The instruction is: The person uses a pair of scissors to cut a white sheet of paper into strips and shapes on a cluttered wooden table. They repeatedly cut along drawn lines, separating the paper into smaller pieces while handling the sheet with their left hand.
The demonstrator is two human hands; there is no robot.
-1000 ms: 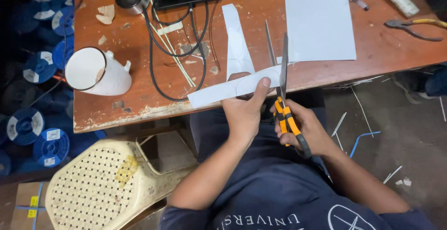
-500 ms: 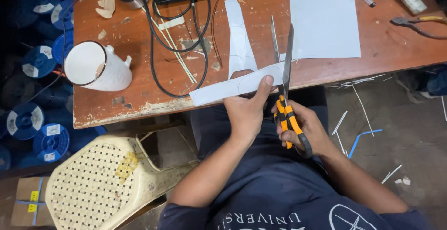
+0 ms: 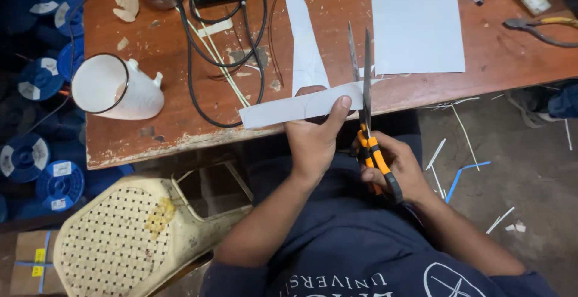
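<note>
In the head view, the left hand [image 3: 313, 140] pinches a white paper strip [image 3: 283, 109] at the near edge of the wooden table [image 3: 162, 44], thumb on top and fingers curled beneath, closed on the paper. The strip lies across that table edge, one end jutting left of the hand, a longer arm of the same paper [image 3: 306, 44] running away over the table top. The right hand [image 3: 394, 167] is wrapped around the orange and black handles of the scissors [image 3: 366, 92], just off the table's near edge; the blades stand slightly parted, their points over the table, at the strip's right end. On the table beyond the blades lies a plain white sheet [image 3: 415, 20]. Toward the table's left side a white mug [image 3: 117, 87] lies tipped over, and black cables [image 3: 223, 62] loop between it and the strip. Pliers [image 3: 539, 29] rest at the table's far right.
</note>
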